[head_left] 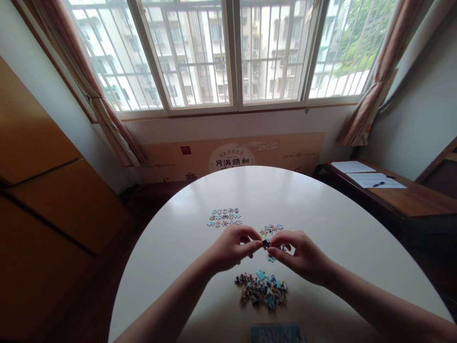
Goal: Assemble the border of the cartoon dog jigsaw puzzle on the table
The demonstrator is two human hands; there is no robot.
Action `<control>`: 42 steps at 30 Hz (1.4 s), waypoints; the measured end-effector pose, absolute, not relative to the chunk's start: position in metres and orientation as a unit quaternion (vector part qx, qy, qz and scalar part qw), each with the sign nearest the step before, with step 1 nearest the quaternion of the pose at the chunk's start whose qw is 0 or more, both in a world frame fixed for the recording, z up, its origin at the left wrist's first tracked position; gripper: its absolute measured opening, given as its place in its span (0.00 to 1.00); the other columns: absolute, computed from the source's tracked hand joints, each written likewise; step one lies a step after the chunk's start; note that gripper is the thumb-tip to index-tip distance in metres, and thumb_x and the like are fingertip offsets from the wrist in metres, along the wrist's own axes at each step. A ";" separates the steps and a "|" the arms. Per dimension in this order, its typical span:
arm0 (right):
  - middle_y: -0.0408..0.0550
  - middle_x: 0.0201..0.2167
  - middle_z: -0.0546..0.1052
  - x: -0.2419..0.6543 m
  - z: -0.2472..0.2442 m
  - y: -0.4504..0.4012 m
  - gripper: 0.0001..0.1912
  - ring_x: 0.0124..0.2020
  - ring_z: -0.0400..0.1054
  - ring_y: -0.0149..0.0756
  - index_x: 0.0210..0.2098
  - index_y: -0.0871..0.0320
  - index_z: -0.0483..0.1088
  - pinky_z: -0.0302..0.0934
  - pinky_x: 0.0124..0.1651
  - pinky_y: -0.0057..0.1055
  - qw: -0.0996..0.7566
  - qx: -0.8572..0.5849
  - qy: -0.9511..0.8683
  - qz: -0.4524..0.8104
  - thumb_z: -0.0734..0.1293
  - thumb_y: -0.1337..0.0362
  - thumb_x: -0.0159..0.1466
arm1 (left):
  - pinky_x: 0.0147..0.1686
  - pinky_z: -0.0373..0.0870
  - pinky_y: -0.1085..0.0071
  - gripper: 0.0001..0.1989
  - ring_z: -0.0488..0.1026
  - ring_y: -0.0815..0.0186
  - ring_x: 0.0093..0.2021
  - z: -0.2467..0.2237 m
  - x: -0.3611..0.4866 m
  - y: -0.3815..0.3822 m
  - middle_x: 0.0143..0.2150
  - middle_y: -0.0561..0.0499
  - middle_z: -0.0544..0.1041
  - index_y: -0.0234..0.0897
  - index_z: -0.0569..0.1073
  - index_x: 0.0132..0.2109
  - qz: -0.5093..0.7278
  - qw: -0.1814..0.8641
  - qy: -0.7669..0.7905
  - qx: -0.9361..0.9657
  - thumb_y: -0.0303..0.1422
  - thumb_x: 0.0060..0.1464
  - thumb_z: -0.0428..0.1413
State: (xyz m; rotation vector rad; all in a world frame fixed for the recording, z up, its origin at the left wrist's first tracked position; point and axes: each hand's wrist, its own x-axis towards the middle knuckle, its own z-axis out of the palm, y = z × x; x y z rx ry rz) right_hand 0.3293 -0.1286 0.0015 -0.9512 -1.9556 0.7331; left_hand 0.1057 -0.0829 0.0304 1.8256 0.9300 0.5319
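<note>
Between the fingertips of both hands is a dark puzzle piece [266,243], held a little above the table. My left hand [235,244] pinches its left side with thumb and fingers, while my right hand [300,251] pinches the right side. Just behind my hands lies a small group of loose puzzle pieces [273,229], partly covered by my right hand. Closer to me sits a heaped pile of mixed puzzle pieces [262,289]. Several spaced rows of puzzle pieces [224,217] are laid out beyond my left hand.
All this is on a round white table [171,228]. A blue puzzle box [276,333] marked "BLUEY" is at the near edge of the view. To the right, papers [374,180] and a pen [379,184] rest on a wooden bench [421,197]. Barred windows are behind.
</note>
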 end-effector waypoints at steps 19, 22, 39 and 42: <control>0.47 0.27 0.78 0.356 0.003 -0.117 0.14 0.27 0.70 0.33 0.36 0.57 0.78 0.61 0.29 0.29 0.381 -0.397 -0.816 0.177 0.64 0.59 0.72 | 0.23 0.65 0.69 0.14 0.70 0.62 0.25 0.030 0.000 -0.023 0.27 0.50 0.73 0.38 0.71 0.37 0.011 0.295 0.615 0.731 0.44 0.49 0.55; 0.46 0.27 0.78 0.357 0.003 -0.116 0.13 0.27 0.70 0.32 0.36 0.57 0.78 0.61 0.29 0.29 0.383 -0.398 -0.815 0.175 0.64 0.59 0.72 | 0.23 0.64 0.69 0.14 0.70 0.62 0.24 0.029 -0.001 -0.022 0.27 0.50 0.73 0.39 0.71 0.36 0.012 0.293 0.617 0.730 0.45 0.50 0.55; 0.46 0.27 0.76 0.355 -0.007 -0.113 0.13 0.28 0.69 0.32 0.36 0.57 0.77 0.61 0.32 0.30 0.348 -0.391 -0.831 0.187 0.63 0.61 0.72 | 0.26 0.59 0.69 0.14 0.70 0.62 0.24 0.021 0.001 -0.015 0.28 0.50 0.76 0.39 0.71 0.35 0.003 0.231 0.632 0.740 0.46 0.52 0.55; 0.46 0.26 0.76 0.355 -0.006 -0.113 0.13 0.28 0.69 0.32 0.36 0.57 0.77 0.60 0.31 0.30 0.350 -0.388 -0.832 0.186 0.63 0.61 0.72 | 0.25 0.59 0.69 0.14 0.71 0.62 0.24 0.021 0.001 -0.015 0.27 0.50 0.75 0.38 0.71 0.35 -0.001 0.232 0.633 0.739 0.46 0.52 0.55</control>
